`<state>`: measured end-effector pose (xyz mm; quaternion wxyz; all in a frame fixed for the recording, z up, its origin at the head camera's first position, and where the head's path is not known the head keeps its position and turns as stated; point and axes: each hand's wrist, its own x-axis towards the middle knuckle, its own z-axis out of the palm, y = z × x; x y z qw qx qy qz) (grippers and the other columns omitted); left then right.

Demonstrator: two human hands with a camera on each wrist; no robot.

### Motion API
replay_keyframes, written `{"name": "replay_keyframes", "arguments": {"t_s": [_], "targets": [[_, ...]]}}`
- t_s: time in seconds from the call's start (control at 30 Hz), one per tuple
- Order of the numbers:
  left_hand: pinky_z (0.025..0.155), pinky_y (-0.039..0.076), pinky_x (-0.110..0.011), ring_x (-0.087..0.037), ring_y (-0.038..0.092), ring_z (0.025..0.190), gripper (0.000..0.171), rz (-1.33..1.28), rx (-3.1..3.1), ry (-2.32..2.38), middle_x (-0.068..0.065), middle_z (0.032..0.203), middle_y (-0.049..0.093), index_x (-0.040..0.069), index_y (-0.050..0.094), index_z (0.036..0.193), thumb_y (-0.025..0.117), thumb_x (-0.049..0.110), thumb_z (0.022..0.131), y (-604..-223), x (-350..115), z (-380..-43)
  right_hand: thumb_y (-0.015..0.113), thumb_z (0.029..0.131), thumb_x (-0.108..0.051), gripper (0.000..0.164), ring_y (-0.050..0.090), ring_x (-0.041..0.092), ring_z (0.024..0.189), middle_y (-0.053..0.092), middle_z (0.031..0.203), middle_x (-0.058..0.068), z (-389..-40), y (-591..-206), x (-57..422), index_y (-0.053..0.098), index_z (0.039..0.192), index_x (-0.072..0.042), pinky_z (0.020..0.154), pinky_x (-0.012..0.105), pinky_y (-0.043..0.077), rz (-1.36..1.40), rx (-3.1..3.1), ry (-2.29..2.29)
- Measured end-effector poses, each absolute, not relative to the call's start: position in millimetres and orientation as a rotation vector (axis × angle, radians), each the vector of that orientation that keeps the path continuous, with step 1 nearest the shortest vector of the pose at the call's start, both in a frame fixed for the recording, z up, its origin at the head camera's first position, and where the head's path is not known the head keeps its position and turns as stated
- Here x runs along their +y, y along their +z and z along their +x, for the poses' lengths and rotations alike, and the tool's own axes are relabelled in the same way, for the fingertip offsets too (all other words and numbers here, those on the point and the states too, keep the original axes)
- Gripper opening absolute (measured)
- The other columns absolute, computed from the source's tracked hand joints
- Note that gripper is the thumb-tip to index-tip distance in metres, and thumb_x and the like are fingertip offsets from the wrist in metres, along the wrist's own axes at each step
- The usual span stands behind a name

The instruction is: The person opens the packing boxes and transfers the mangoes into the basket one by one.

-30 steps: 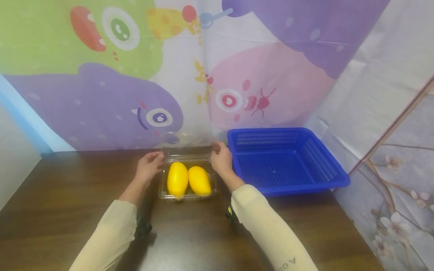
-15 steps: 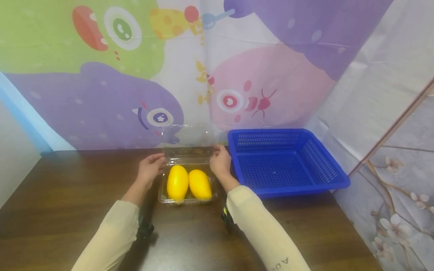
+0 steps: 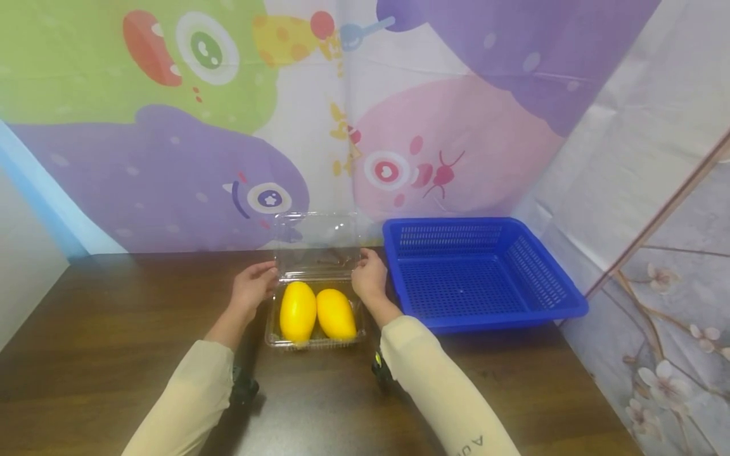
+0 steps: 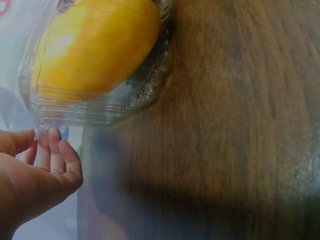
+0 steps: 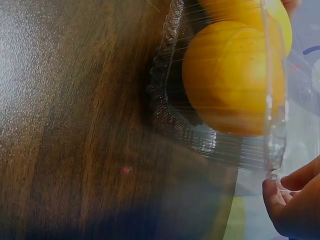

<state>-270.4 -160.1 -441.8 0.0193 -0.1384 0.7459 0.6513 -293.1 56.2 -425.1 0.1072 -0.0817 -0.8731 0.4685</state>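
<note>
Left hand point(image 3: 253, 288) and right hand point(image 3: 371, 275) pinch a clear box point(image 3: 316, 346), mangoes point(image 3: 298, 311) lying front to back, table point(image 3: 313, 405) stretching nearer, blue basket point(image 3: 496, 320) edge close at right

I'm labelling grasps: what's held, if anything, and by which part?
Left hand and right hand pinch the clear lid by opposite side edges, near the hinge.

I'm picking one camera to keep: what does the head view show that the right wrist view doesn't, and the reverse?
Only the head view shows the blue basket and pale sleeves.
Only the right wrist view shows a small reddish speck on the tabletop.
Both show the clear container, two yellow mangoes inside and the right hand at its edge.
</note>
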Motion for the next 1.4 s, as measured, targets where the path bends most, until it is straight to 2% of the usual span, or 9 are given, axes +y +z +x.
{"name": "replay_keyframes", "arguments": {"t_s": [0.27, 0.43, 0.67, 0.9, 1.07, 1.27, 1.4], "targets": [[0.092, 0.051, -0.034, -0.006, 0.059, 0.085, 0.040, -0.439, 2.301, 2.006, -0.022, 0.132, 0.051, 0.002, 0.046, 0.134, 0.048, 0.019, 0.098, -441.2, -160.1, -268.9, 0.051, 0.083, 0.004, 0.044, 0.062, 0.031, 0.095, 0.067, 0.101, 0.016, -295.0, -427.3, 55.9, 0.055, 0.127, -0.002, 0.088, 0.041, 0.050, -0.256, -2.609, 1.335], [0.090, 0.052, -0.032, -0.005, 0.058, 0.083, 0.041, -0.447, 2.304, 2.002, -0.021, 0.131, 0.052, 0.003, 0.046, 0.134, 0.049, 0.021, 0.097, -442.3, -159.9, -268.6, 0.050, 0.083, 0.004, 0.044, 0.062, 0.030, 0.091, 0.067, 0.096, 0.015, -296.4, -427.1, 56.6, 0.056, 0.127, -0.002, 0.087, 0.041, 0.050, -0.264, -2.629, 1.314], [0.084, 0.053, -0.026, -0.007, 0.058, 0.084, 0.045, -0.452, 2.308, 1.993, -0.019, 0.127, 0.053, 0.001, 0.046, 0.134, 0.051, 0.023, 0.096, -443.0, -161.6, -267.1, 0.052, 0.085, 0.002, 0.038, 0.060, 0.034, 0.107, 0.066, 0.113, 0.018, -295.7, -425.1, 58.1, 0.059, 0.122, 0.001, 0.097, 0.043, 0.047, -0.228, -2.638, 1.291], [0.090, 0.052, -0.032, -0.010, 0.058, 0.087, 0.045, -0.458, 2.294, 1.985, -0.021, 0.128, 0.053, 0.001, 0.045, 0.135, 0.051, 0.023, 0.096, -443.9, -161.2, -266.0, 0.053, 0.080, 0.002, 0.039, 0.061, 0.033, 0.105, 0.067, 0.111, 0.017, -294.5, -425.5, 59.4, 0.063, 0.118, 0.001, 0.096, 0.042, 0.047, -0.231, -2.663, 1.286], [0.080, 0.054, -0.025, -0.006, 0.058, 0.079, 0.044, -0.450, 2.321, 1.969, -0.020, 0.120, 0.058, -0.001, 0.047, 0.133, 0.050, 0.022, 0.096, -445.5, -161.8, -266.8, 0.050, 0.082, 0.001, 0.039, 0.060, 0.032, 0.107, 0.064, 0.116, 0.019, -294.1, -425.9, 60.3, 0.061, 0.120, 0.003, 0.097, 0.042, 0.047, -0.245, -2.683, 1.296], [0.066, 0.051, -0.016, -0.002, 0.057, 0.069, 0.042, -0.453, 2.287, 2.004, -0.003, 0.094, 0.062, -0.003, 0.048, 0.131, 0.050, 0.019, 0.095, -446.2, -162.8, -266.8, 0.049, 0.084, -0.002, 0.039, 0.059, 0.030, 0.108, 0.062, 0.121, 0.018, -293.4, -427.6, 60.9, 0.060, 0.121, 0.002, 0.098, 0.041, 0.047, -0.268, -2.681, 1.320], [0.065, 0.051, -0.015, -0.001, 0.056, 0.067, 0.043, -0.452, 2.264, 2.010, -0.002, 0.094, 0.061, -0.004, 0.047, 0.132, 0.049, 0.018, 0.096, -444.0, -162.8, -265.5, 0.050, 0.084, -0.003, 0.038, 0.059, 0.030, 0.109, 0.063, 0.120, 0.017, -292.8, -427.9, 61.2, 0.060, 0.121, 0.002, 0.097, 0.041, 0.047, -0.275, -2.678, 1.328]]}}
